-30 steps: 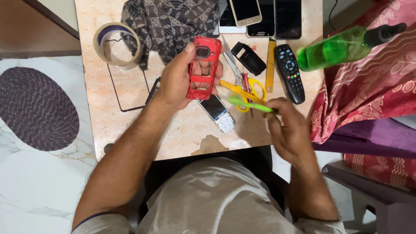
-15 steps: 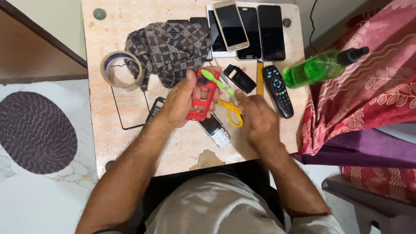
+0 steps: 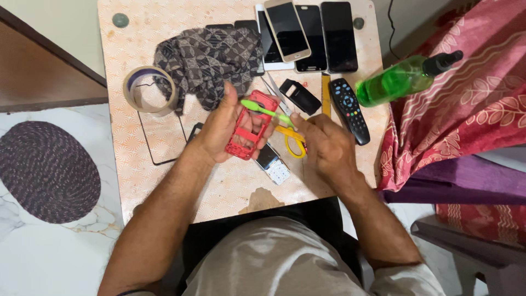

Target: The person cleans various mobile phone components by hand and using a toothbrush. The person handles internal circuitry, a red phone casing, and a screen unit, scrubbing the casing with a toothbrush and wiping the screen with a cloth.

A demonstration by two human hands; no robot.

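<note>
My left hand grips a red phone frame and holds it tilted above the small patterned table. My right hand pinches the handle of a green toothbrush; its head rests on the upper part of the red frame. Yellow-handled scissors lie on the table just under the right hand. A small keypad phone body lies flat below the frame.
A patterned cloth and a tape roll lie at the back left. Several smartphones line the far edge. A black cover, a remote and a green bottle sit to the right. A thin black glass frame lies left.
My right hand lifted the green toothbrush from near the scissors and brought its head onto the red frame. The left hand kept its hold. The view shifted down the table.
</note>
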